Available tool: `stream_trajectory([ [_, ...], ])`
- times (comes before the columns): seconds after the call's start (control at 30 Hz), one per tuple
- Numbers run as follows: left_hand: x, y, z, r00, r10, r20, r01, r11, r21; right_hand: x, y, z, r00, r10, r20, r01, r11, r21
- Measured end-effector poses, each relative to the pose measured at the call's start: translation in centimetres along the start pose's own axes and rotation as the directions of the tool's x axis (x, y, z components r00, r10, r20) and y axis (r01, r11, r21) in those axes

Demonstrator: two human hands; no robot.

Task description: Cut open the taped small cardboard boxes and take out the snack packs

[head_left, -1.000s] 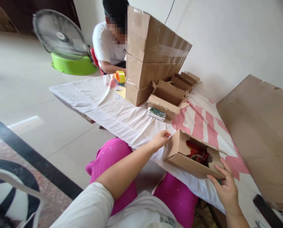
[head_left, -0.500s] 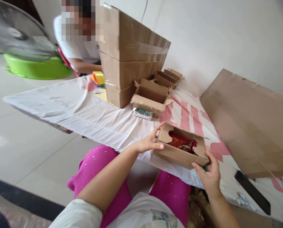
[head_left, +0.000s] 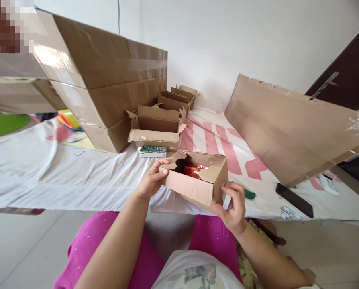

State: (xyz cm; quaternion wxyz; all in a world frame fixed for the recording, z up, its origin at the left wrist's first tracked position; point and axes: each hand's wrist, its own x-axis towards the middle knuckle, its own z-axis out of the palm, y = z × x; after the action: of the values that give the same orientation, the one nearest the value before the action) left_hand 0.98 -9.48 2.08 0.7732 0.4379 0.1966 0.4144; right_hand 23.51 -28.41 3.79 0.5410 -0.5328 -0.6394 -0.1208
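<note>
A small open cardboard box (head_left: 190, 185) is tilted at the front edge of the cloth-covered table, between my two hands. Through its top opening a red shiny packet (head_left: 195, 171) shows, partly covered by the end flaps. My left hand (head_left: 151, 178) grips the box's left end, thumb on the near side and fingers at the top edge. My right hand (head_left: 233, 204) holds its lower right corner, fingers against the end wall. Just beyond the box lies a small green and white carton (head_left: 153, 151). To the right of my right hand is a green object (head_left: 249, 194), its kind unclear.
Open cardboard boxes (head_left: 158, 124) stand in a row behind, beside a tall stack of taped cartons (head_left: 104, 76). At right are a large cardboard sheet or box (head_left: 288, 128) and a black phone (head_left: 294, 200). A tape roll (head_left: 69, 119) lies left, near another person.
My view has swung to the right. The box has turned and tilted in my hands, its right end now nearer to me. At left, a carton near the other person has come into view.
</note>
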Motion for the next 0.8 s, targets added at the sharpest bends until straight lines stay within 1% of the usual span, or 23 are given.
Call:
stream_trajectory([
  [0.07,0.1,0.0,0.0,1.0,-0.002,0.002,0.002,1.0,0.007,-0.1,1.2,-0.4,0.986,0.164,-0.021,-0.16,0.979,0.128],
  [0.13,0.1,-0.1,0.0,1.0,-0.008,0.001,0.008,1.0,0.01,0.1,2.2,-0.7,0.949,0.315,0.02,-0.311,0.919,0.241],
  [0.2,0.2,-0.1,0.0,1.0,-0.009,0.001,0.009,1.0,0.012,0.5,2.8,-0.9,0.911,0.401,0.098,-0.411,0.858,0.307],
  [0.27,0.2,-0.1,0.0,1.0,-0.003,0.004,0.003,1.0,0.019,1.0,3.1,-1.0,0.888,0.433,0.156,-0.46,0.82,0.341],
  [0.47,0.0,0.0,0.1,1.0,0.004,0.009,-0.004,1.0,0.005,2.0,2.9,-1.5,0.86,0.444,0.251,-0.509,0.779,0.367],
  [0.57,0.0,0.0,0.2,1.0,0.011,0.003,-0.011,1.0,0.004,2.2,2.9,-1.7,0.855,0.442,0.271,-0.517,0.761,0.391],
  [0.8,-0.2,0.2,0.4,1.0,-0.012,-0.002,0.012,0.998,0.059,2.1,1.6,-2.1,0.882,0.412,0.229,-0.467,0.829,0.306],
])
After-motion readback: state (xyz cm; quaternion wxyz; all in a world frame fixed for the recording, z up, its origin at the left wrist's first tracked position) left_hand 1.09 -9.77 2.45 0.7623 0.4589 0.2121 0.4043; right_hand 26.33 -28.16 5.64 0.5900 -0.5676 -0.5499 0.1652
